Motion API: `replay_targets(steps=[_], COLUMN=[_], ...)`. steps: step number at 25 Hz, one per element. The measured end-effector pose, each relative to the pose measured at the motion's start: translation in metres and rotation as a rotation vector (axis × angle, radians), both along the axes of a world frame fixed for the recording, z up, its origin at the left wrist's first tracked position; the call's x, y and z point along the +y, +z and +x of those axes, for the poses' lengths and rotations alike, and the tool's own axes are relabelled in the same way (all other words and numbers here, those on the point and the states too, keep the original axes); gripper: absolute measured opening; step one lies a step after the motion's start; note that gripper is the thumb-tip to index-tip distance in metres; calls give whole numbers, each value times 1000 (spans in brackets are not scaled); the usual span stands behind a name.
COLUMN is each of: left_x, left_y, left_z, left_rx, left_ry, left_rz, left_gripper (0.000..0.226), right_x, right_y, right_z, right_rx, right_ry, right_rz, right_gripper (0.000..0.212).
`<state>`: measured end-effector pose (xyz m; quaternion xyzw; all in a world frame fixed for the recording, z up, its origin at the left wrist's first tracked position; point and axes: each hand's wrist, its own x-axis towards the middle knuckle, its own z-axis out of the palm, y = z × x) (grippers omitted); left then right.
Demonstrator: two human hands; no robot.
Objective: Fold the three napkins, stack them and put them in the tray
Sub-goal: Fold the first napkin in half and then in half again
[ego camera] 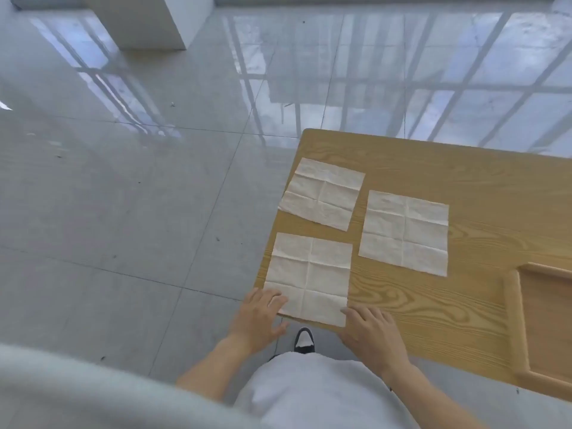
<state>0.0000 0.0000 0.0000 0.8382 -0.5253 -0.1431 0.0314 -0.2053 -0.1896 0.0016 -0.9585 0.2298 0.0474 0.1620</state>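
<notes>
Nearest napkin (309, 278) lies flat and unfolded at the table's (433, 305) near left corner, and both hands are on its near edge. Left hand (258, 317) rests palm down, fingers loosely spread over the near left corner. Right hand (370, 331) sits palm down too, fingertips touching the near right corner, fingers slightly apart. Nothing pinched. Two more napkins lie open beyond: one far left (323, 193), one to the right (405, 232). The wooden tray (513, 320) waits at the right edge, well apart. A shoe (304, 340) shows below.
</notes>
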Motion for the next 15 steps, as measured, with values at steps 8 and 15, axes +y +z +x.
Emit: replay_targets(steps=[8, 15], left_x=[-1, -1], left_y=[-22, -23], left_z=[34, 43], left_rx=[5, 7], left_ry=[-201, -204], left_rz=[56, 79], left_gripper=[52, 52], right_x=[34, 36], right_y=[-12, -27], right_z=[28, 33], right_rx=[53, 55], right_ry=[-84, -108], right_rz=[0, -62], right_gripper=[53, 53])
